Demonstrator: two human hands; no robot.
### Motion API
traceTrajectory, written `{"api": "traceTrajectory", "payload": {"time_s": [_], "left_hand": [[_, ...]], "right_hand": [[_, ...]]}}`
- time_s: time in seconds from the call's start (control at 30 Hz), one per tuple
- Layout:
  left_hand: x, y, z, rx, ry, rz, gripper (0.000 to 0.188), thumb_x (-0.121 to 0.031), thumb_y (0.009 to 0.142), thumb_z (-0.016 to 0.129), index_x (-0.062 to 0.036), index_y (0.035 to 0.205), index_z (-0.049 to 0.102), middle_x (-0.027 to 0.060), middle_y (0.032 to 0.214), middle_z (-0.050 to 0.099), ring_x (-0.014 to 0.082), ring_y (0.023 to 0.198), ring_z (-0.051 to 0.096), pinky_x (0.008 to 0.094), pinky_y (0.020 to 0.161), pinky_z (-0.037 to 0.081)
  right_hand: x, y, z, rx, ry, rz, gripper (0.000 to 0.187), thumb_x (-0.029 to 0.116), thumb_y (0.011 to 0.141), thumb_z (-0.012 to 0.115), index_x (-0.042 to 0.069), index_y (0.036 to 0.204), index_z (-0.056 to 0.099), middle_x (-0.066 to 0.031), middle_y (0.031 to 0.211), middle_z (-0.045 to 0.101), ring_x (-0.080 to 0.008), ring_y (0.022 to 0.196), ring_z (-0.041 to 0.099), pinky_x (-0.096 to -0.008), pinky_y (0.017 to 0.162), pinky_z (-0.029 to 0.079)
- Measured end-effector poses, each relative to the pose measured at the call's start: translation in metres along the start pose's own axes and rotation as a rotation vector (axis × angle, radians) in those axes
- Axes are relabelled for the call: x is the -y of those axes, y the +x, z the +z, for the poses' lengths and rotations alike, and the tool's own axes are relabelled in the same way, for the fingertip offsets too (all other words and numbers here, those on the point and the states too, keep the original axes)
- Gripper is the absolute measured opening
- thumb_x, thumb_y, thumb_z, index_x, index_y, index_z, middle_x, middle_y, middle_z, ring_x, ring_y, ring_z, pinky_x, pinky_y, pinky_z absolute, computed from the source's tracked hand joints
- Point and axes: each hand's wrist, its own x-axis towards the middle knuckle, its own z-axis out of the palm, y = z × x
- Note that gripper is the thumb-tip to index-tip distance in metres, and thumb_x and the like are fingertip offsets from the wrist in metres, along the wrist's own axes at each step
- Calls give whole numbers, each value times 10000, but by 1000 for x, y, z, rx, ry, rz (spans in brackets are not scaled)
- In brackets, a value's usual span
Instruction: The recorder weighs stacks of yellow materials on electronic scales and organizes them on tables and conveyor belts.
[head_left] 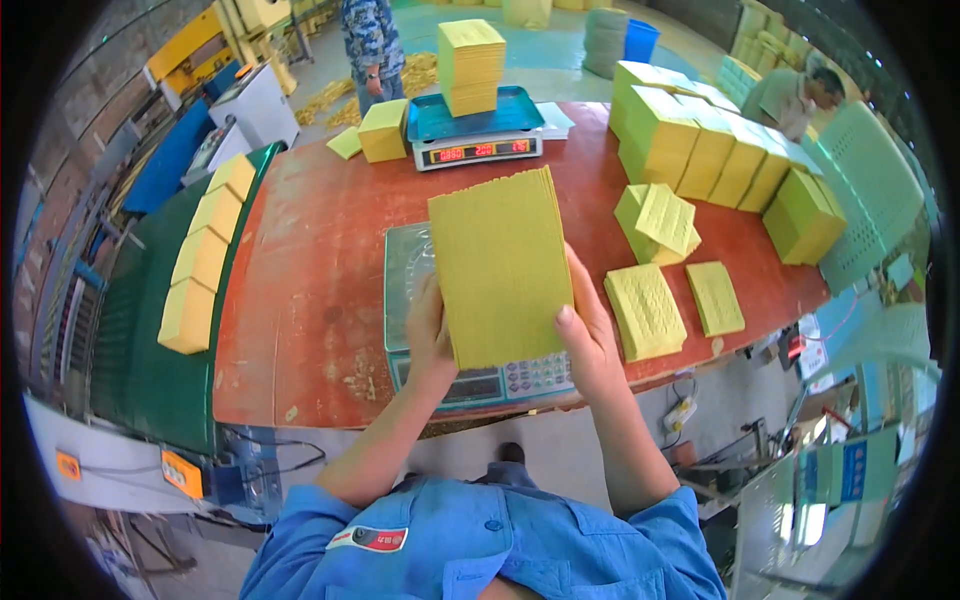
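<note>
One thick stack of yellow paper (pixel 505 270), held between both hands mid-view, broad face toward the camera, top edge slightly ragged. Left hand (pixel 431 328) closed along the lower left side; right hand (pixel 592 345) closed on the lower right side, with thumb pressed to the face. Hides much of a scale (pixel 402 258), keypad toward 5 to 6 o'clock; cannot tell whether stack and scale touch. Beneath all this, a worn red table (pixel 310 280).

Clock positions from the held stack. At 12, a second scale (pixel 478 152) with lit red digits and blue tray (pixel 425 122), bearing a tall yellow pile (pixel 470 70). At 10 to 11, just left of that scale, a smaller yellow block (pixel 383 132). At 2, a row of yellow blocks (pixel 655 135), pale on top, side by side. Between 2 and 3, a bundle (pixel 668 222) lying askew over another. At 3, two low bundles (pixel 645 312), near each other. At 9, four yellow blocks (pixel 198 257) lined up on a green belt (pixel 135 370). At 11, beyond the table, a person in camouflage (pixel 372 45); at 2, behind the row, another person (pixel 785 105), head bent.
</note>
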Motion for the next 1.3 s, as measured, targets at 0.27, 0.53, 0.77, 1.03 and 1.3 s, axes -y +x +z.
{"api": "traceTrajectory", "payload": {"time_s": [0.27,0.53,0.77,1.03,1.3], "left_hand": [[97,-5,24,116,-1295,-706,298,-278,945,551,-71,1152,607,68,991,677,196,821,677,348,602,552],[60,-38,-188,-244,-679,-713,298,-169,919,612,-22,1178,586,106,1089,647,206,964,655,364,805,553],[182,-11,-579,-752,1208,-443,468,-373,878,608,-48,1215,598,148,1248,614,303,1150,584,390,980,458],[271,-11,-710,-233,37,-987,572,-397,832,731,-37,1247,570,89,1206,631,184,1094,606,335,920,478],[234,-15,-649,125,62,-1002,565,-297,833,746,-57,1299,537,54,1211,626,142,1140,562,314,983,424]], "right_hand": [[-13,65,21,54,-819,-135,525,162,801,655,-53,1265,537,-265,1310,523,-417,1240,485,-457,1052,379],[-13,40,82,242,-1321,-160,690,190,750,715,81,1389,478,-167,1443,450,-409,1366,347,-522,1104,269],[34,34,135,93,-1310,-204,492,144,811,648,13,1280,571,-170,1346,550,-370,1342,415,-484,1114,297],[19,7,250,160,-936,-58,339,34,834,600,-19,1167,642,-177,1210,637,-381,1265,499,-490,1080,344],[2,4,306,288,-851,127,430,-14,714,544,-31,1136,624,-163,1236,614,-376,1294,472,-460,1089,345]]}}
